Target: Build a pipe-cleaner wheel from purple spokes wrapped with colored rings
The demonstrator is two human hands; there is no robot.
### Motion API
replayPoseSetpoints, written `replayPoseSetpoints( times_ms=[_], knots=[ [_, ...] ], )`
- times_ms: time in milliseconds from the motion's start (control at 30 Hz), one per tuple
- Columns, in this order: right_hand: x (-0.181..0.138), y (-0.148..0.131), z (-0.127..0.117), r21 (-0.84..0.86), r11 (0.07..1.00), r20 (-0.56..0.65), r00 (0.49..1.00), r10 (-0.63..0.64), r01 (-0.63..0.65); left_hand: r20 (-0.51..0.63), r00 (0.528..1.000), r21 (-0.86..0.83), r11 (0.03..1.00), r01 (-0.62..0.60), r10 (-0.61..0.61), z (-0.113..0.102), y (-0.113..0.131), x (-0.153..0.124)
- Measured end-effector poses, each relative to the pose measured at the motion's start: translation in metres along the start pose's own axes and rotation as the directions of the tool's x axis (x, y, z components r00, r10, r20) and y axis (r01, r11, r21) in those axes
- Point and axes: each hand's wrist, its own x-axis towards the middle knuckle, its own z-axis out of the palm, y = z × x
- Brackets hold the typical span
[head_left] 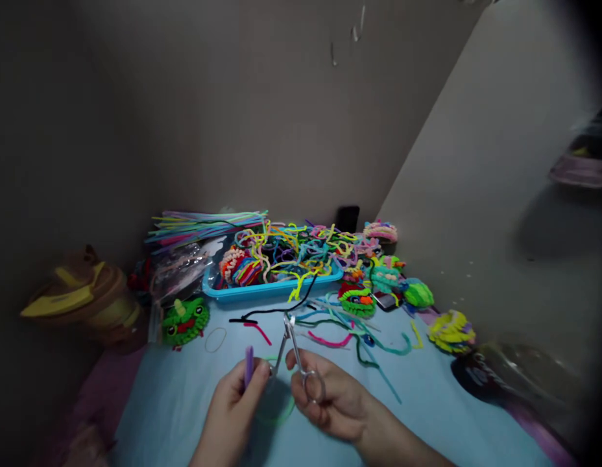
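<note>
My left hand point(235, 402) is closed round a short purple pipe cleaner point(249, 364) that stands up between thumb and fingers. My right hand point(325, 399) grips a pair of small metal scissors point(291, 350) by the handle rings, blades pointing up and away and slightly parted. A green loop point(276, 405) lies on the light blue cloth point(184, 389) beneath both hands. A black pipe cleaner point(281, 306) curves across the cloth just beyond the scissor tips.
A blue tray point(272, 290) heaped with several coloured pipe cleaners sits at the back, straight ones point(204, 224) bundled behind it. A green frog figure point(185, 321), fuzzy coiled shapes point(358, 299) and a yellow-green one point(451, 329) lie around. Walls close in behind and right.
</note>
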Motion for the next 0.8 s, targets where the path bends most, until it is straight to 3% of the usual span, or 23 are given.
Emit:
replayPoseSetpoints(
  times_ms=[100,267,367,533,800],
  knots=[
    [0.001,0.002,0.005,-0.092,0.995,0.066,0.998,-0.017,0.023,0.025,0.999,0.060,0.998,-0.032,0.031,0.002,0.002,-0.001],
    [0.004,0.002,0.010,-0.181,0.983,0.043,0.999,0.017,-0.009,0.011,0.991,0.137,0.982,-0.132,0.131,0.007,0.005,-0.004],
    [0.006,0.001,0.007,-0.157,0.988,0.007,1.000,0.007,-0.005,0.067,0.984,0.199,0.965,-0.173,0.163,0.008,0.001,-0.005],
    [0.005,-0.002,0.002,-0.259,0.966,-0.026,0.999,-0.029,0.021,0.128,0.974,0.256,0.943,-0.213,0.186,0.005,-0.005,-0.004],
    [0.008,-0.003,0.003,-0.378,0.916,-0.152,0.966,-0.209,0.139,0.015,0.970,0.218,0.945,-0.242,0.244,0.005,0.009,-0.014]
  ],
)
